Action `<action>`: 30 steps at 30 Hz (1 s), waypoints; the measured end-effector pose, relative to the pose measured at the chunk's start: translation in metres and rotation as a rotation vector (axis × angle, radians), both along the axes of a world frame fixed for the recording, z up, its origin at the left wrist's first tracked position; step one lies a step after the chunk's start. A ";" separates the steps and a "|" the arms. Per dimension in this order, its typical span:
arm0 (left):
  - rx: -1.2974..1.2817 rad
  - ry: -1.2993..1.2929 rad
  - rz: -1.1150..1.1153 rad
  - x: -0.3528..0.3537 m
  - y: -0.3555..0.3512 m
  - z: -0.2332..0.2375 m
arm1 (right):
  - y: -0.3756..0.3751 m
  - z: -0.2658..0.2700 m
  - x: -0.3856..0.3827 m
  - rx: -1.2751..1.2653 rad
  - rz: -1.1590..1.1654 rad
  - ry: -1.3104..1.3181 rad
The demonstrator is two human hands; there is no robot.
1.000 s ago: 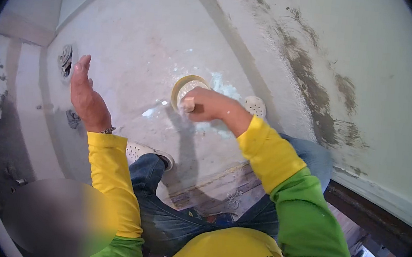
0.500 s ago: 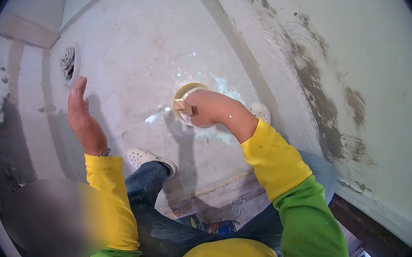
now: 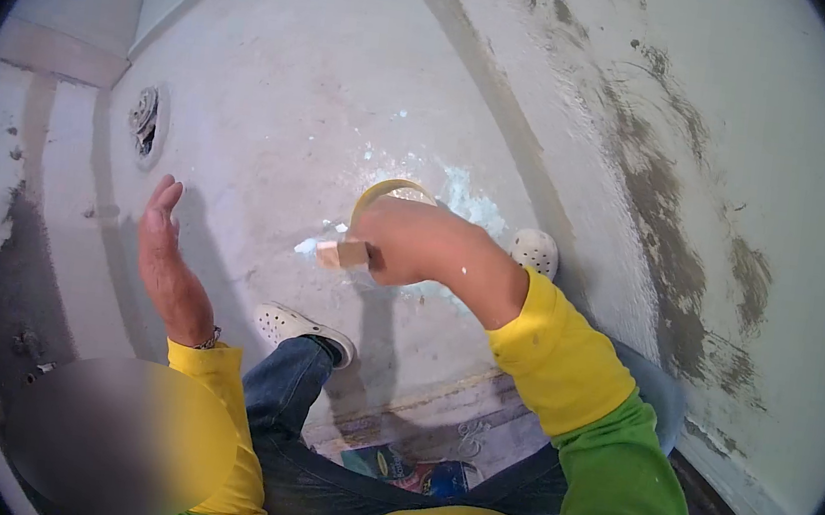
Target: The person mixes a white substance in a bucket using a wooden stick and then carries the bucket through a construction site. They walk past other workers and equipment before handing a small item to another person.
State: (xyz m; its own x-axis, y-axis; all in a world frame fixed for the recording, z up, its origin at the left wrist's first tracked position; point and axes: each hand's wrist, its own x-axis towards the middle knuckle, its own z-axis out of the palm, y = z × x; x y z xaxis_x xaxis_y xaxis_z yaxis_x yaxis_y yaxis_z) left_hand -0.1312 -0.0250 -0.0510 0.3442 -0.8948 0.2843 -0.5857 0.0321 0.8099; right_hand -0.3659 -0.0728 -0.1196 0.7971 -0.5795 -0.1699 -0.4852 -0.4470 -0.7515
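My right hand [image 3: 409, 242] is closed round a wooden handle [image 3: 342, 254], whose squared end sticks out to the left of the fist. Just beyond the fist, a round yellowish container [image 3: 377, 190] shows only its far rim; the hand hides most of it and whatever the tool's other end touches. Pale blue-white material [image 3: 471, 199] is spread on the floor around the container. My left hand [image 3: 169, 257] is raised off to the left, fingers extended, holding nothing.
White perforated shoes [image 3: 299, 331] [image 3: 536, 253] stand on the pale floor [image 3: 279, 93]. A rough hole [image 3: 146, 124] lies at the left. A stained wall [image 3: 763, 174] rises on the right. Coloured packets [image 3: 379, 462] lie near my legs.
My right hand has turned and shifted slightly toward me, and the wooden handle now points left. The view has shifted a little. My left hand stays raised.
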 end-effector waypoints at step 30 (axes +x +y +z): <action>-0.465 0.332 0.070 0.041 0.016 0.053 | 0.038 -0.055 -0.013 -0.443 -0.099 0.207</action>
State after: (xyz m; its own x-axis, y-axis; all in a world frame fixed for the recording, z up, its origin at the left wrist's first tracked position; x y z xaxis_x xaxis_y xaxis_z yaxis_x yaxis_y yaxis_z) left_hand -0.0901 -0.0094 0.0018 0.5362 -0.6734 0.5089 -0.3155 0.3993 0.8608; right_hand -0.3787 -0.0349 -0.1746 0.7100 -0.7032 -0.0386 -0.6604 -0.6457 -0.3833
